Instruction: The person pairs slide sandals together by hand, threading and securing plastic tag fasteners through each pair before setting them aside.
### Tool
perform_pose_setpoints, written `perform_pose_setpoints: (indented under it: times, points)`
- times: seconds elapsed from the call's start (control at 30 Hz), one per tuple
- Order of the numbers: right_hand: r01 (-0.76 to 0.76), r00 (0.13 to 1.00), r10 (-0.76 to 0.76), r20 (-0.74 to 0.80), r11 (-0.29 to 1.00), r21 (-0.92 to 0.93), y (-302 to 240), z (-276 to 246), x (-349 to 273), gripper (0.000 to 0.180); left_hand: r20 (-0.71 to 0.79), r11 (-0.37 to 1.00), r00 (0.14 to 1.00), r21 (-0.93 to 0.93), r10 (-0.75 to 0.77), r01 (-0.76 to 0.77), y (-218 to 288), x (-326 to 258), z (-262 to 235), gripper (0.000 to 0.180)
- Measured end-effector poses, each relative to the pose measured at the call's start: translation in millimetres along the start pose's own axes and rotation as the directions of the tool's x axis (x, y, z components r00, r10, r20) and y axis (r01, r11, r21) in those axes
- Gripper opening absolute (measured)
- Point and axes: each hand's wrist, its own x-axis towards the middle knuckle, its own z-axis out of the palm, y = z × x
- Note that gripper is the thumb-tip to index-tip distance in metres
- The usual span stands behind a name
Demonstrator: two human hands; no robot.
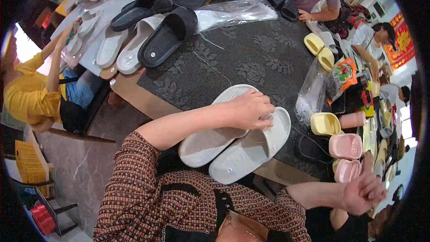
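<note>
A pair of light grey slippers (236,154) lies side by side at the near edge of the table, toes pointing away from me. My left hand (251,109) reaches over the left one, its fingers bent down and closed at the strap of the right slipper (278,127). Something small and dark shows at those fingertips, too small to name. Off to the right, my right hand (362,193) is raised beyond the table edge with most fingers curled in. Whatever it may hold is hidden. A thin thread runs from near the slippers towards the pink slippers (346,146) on the right.
Black and grey slippers (163,40) crowd the table's far left. Yellow slippers (325,123), a clear plastic bag (312,92) and an orange packet (344,72) line the right side. A person in yellow (36,92) sits at left; other people work at the far side and right.
</note>
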Motion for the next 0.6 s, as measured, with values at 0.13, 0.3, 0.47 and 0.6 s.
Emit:
perform_pose_setpoints:
  times: [0.13,0.3,0.47,0.6]
  points:
    - [0.286,0.915,-0.4,-0.049,0.729,-0.621,-14,9,-12,0.016,-0.241,0.995,0.966,0.062,0.09,-0.077,2,-3,-11,0.022]
    - [0.353,0.605,-0.768,0.21,0.022,-0.935,-12,44,-7,0.019,-0.444,0.99,0.895,0.138,0.029,0.036,-10,-29,-47,0.012]
    - [0.428,0.606,-0.711,0.357,-0.087,-0.9,-23,27,-2,0.023,-0.62,0.934,0.767,0.15,-0.166,0.323,-52,-103,-93,0.008]
    - [0.204,0.979,-0.061,0.195,0.198,-0.959,0,3,-40,0.038,-0.674,0.88,0.708,0.186,-0.21,0.438,-62,-117,-124,0.013]
